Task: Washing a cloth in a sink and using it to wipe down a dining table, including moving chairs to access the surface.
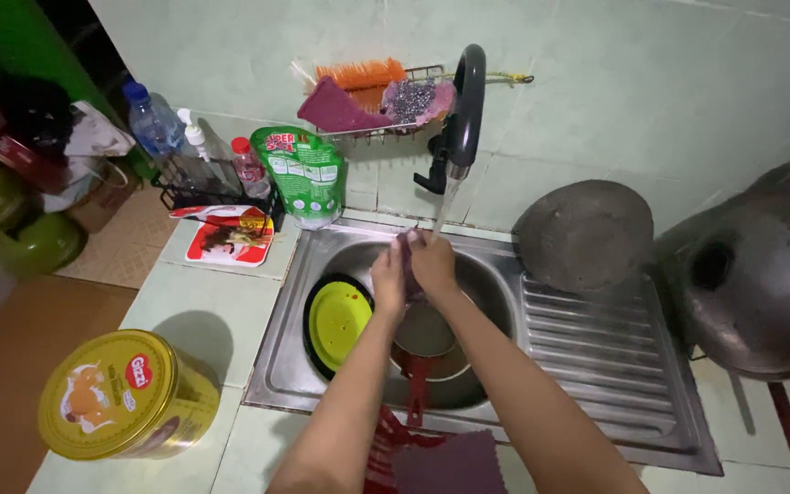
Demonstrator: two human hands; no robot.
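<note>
The tiled counter [185, 302] ran along the pale green wall, and the steel sink [505, 366] was set into it, with a ribbed draining board to the right of the basin. A large blackened wok [761, 274] lay tipped against the wall at the far right, and a round dark pan [585, 234] stood on edge at the back of the draining board. A round yellow tin [121, 395] sat on the counter at the near left. Inside the basin a yellow plate with a black rim [338, 322] leaned against the left wall, beside a metal pot [427, 343] with a red handle. A green refill pouch [306, 174] stood at the back left corner, next to a clear water bottle [153, 123]. The black tap [461, 114] curved down from the wall and a thin stream of water fell from it. Above it, a wire rack held an orange brush [358, 73].

Both hands met directly under the stream, over the pot. The left hand [389, 277] and the right hand [433, 263] were pressed together, fingers curled closed around a small dark purple cloth [408, 261], which showed between them and just above the knuckles
</note>
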